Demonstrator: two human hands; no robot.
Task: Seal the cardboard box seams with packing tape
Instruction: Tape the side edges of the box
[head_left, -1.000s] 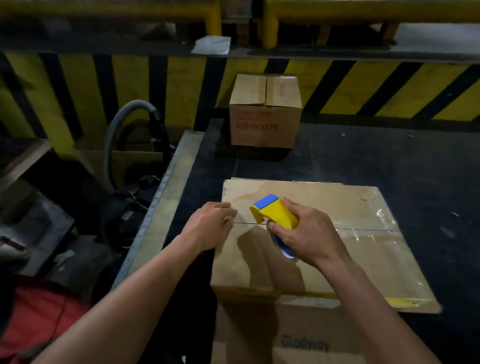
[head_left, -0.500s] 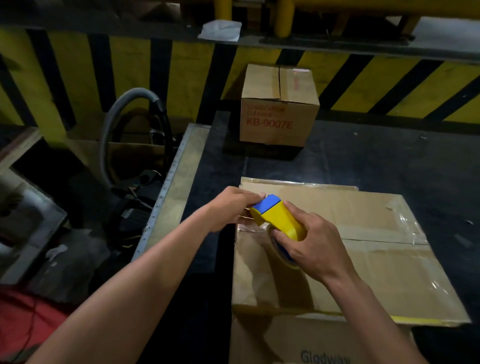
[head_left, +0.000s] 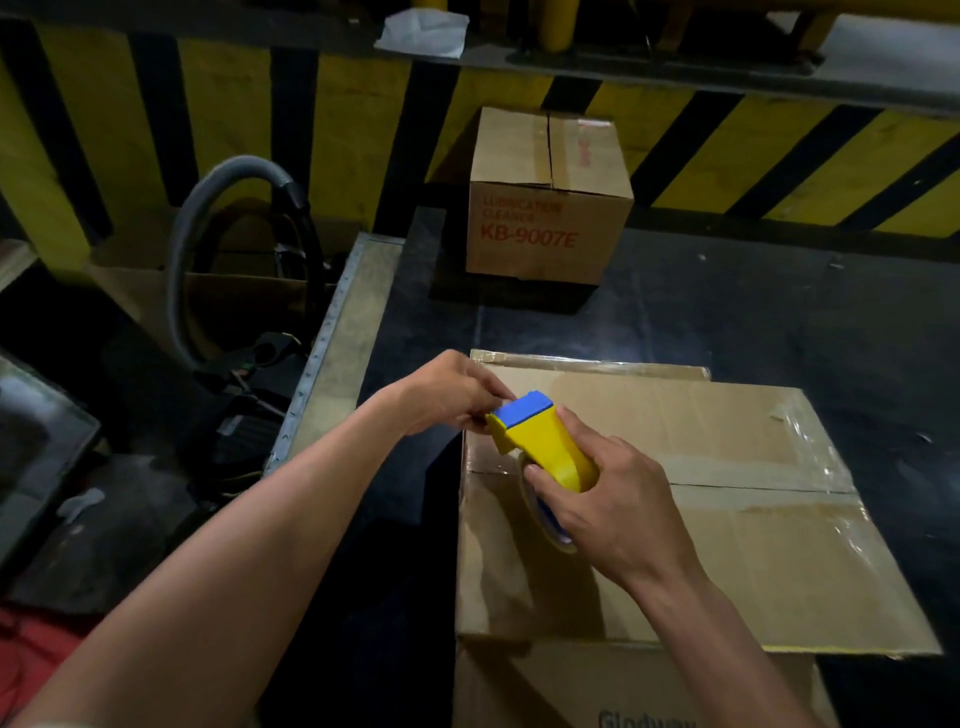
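On cardboard box (head_left: 727, 545) seam | right hand (head_left: 613, 512) clamps tape dispenser (head_left: 540, 441) | left hand (head_left: 447, 395) pinches its front

"KB-9007E" on far box (head_left: 545, 218)

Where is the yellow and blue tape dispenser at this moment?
In the head view, the tape dispenser sits just left of centre, held in the right hand over the left end of the large cardboard box, its blue end at the left hand.

Head-worn view, downward (close overhead)
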